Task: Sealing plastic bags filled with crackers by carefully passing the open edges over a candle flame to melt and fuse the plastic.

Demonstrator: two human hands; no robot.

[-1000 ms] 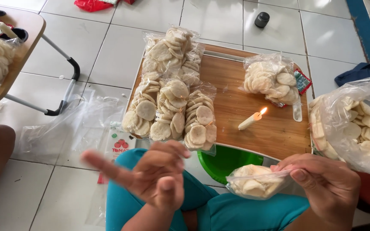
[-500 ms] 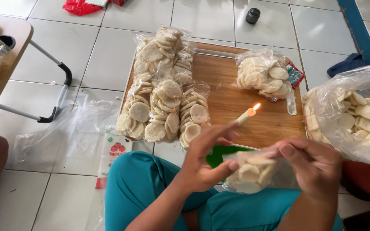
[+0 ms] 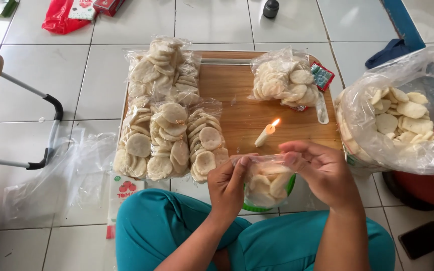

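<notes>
Both hands raised together, fingers pinched.

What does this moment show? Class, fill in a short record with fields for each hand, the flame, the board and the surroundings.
Left hand: left hand pinches one side of the small bag of crackers
Right hand: right hand pinches the bag's other side
Flame: lit candle leaning on the wooden board, just beyond the bag
Board: a row of packed cracker bags on the left, another packed bag at the back
Surroundings: large open sack of crackers to the right; white tiled floor
</notes>
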